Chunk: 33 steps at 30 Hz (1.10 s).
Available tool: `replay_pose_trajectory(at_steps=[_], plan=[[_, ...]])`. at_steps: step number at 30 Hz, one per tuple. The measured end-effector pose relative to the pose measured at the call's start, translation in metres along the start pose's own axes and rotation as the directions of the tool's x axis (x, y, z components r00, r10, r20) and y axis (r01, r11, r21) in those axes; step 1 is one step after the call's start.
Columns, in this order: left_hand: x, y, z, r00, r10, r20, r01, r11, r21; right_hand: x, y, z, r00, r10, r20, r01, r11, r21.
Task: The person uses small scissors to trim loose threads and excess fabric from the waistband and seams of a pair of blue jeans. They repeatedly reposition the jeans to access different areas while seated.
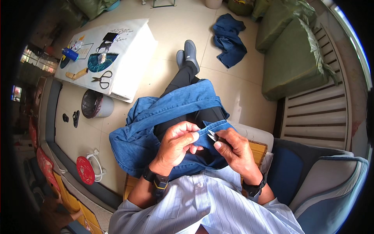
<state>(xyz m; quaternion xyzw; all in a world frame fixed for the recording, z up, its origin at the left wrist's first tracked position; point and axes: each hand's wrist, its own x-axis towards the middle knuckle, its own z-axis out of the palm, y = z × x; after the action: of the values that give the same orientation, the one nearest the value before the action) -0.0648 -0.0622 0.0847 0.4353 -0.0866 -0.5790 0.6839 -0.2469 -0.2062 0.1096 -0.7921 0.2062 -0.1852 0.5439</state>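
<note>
Across my lap lies a blue denim garment, bunched up and draped over my dark trousers. My left hand pinches the edge of a denim band between thumb and fingers, in front of my shirt. Small pointed metal thread snips are gripped in my right hand, their blades against the same band, just right of the left fingertips. The palm and fingers cover the rest of the snips. Whether a thread lies between the blades is too small to tell.
A white-covered table at the left bears black-handled scissors and a blue bottle. Below it stands a waste bin. Another denim piece lies on the tiled floor. A green-covered seat is at the right.
</note>
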Motion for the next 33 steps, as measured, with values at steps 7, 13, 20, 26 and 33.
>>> replay_pose_trajectory(at_steps=[7,13,20,26,33], plan=[[-0.001,0.0,0.004,0.999,-0.018,0.031,0.018,1.0,-0.024,0.002,0.001,0.007,0.999,-0.052,0.002,0.052,0.998,-0.044],[-0.002,0.002,0.007,0.999,-0.032,0.037,0.033,0.999,-0.009,0.002,0.004,0.009,0.996,-0.09,-0.008,0.089,0.994,-0.066],[-0.002,0.001,0.007,1.0,-0.005,0.019,0.005,1.0,0.003,0.002,0.004,0.011,0.995,-0.097,-0.017,0.095,0.993,-0.07],[-0.003,0.004,0.008,1.0,-0.001,0.013,0.0,0.999,0.055,0.003,0.006,0.012,0.994,-0.091,-0.062,0.091,0.996,0.009],[-0.004,0.009,0.012,0.998,0.067,-0.006,-0.065,0.983,0.172,0.005,0.003,0.002,0.999,-0.035,-0.022,0.037,0.996,0.084]])
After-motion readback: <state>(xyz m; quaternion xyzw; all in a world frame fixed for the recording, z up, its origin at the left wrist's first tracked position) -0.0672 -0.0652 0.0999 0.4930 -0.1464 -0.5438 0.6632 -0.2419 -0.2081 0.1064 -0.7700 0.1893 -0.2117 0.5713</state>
